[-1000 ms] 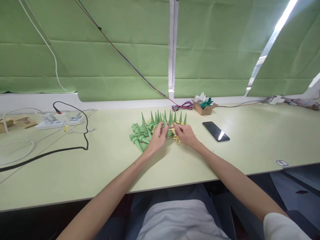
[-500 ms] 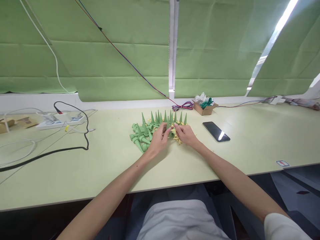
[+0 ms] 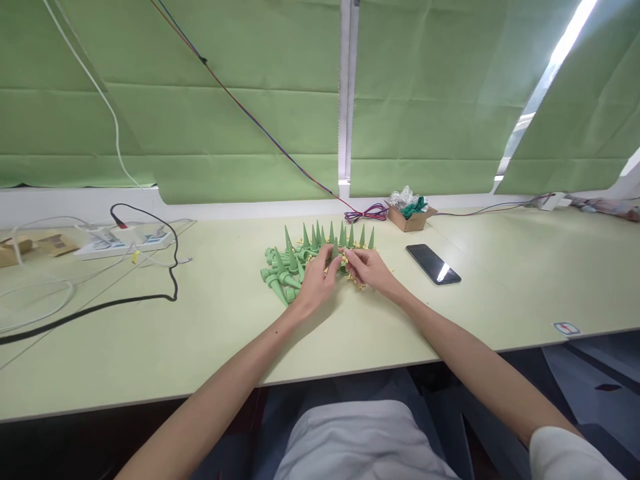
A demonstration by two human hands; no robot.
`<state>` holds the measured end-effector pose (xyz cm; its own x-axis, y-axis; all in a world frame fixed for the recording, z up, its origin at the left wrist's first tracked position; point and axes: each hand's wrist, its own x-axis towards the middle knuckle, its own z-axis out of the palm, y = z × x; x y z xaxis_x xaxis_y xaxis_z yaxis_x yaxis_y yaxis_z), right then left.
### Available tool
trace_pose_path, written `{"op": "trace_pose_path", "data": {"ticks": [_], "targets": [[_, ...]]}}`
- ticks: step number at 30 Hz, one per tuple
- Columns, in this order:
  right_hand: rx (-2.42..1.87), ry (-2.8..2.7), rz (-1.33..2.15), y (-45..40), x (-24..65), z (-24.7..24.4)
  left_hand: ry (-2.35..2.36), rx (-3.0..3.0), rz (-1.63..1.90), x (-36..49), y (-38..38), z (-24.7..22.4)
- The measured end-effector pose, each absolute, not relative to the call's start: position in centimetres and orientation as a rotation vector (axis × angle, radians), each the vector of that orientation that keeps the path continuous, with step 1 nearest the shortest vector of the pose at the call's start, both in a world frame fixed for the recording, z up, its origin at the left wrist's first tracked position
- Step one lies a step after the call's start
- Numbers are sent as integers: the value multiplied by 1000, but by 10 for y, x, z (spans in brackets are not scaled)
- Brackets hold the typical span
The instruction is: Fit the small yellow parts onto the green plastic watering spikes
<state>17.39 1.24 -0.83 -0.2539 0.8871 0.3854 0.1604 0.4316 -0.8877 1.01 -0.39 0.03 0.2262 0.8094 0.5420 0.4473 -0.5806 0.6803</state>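
My left hand (image 3: pixel 318 275) grips a green cone-shaped spike (image 3: pixel 335 249), its tip pointing up between thumb and fingers. Close against it on the right, my right hand (image 3: pixel 369 268) has its thumb and fingers pinched together near the spike's lower part; what they hold is too small to make out. Green spikes (image 3: pixel 283 277) lie in a pile to the left of my hands, and several others (image 3: pixel 352 235) stand upright behind them. Small yellow pieces (image 3: pixel 358 283) are partly hidden under my right hand.
A black phone (image 3: pixel 433 264) lies to the right. Behind it are a small cardboard box (image 3: pixel 411 219) with plastic and green material, and a coiled cable (image 3: pixel 368 212). On the left are a power strip (image 3: pixel 123 244), cables and brown cardboard (image 3: pixel 57 245).
My right hand has shifted slightly left, its fingers closer to the spike in my left hand. My left hand is nearly unchanged.
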Motion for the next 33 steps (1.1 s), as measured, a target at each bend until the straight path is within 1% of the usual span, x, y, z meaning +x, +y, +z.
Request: {"op": "trace_pose_path", "data": {"ticks": [6,13,18,25,33], "targets": [[-865,-1654,910,15,175,-9,1022,2108,1341,10,-3,-1],[-858,-1506,883,20,175,-9,964,2094,1393,11,-6,0],[-851,-1436,854,20,177,-7,1052,1949,1444,11,-5,0],[-815,-1541,819,15,177,-6,1237,2043,1228,11,-9,10],[-781,-1592,864,15,179,-6,1135,2091,1227,11,-5,5]]}}
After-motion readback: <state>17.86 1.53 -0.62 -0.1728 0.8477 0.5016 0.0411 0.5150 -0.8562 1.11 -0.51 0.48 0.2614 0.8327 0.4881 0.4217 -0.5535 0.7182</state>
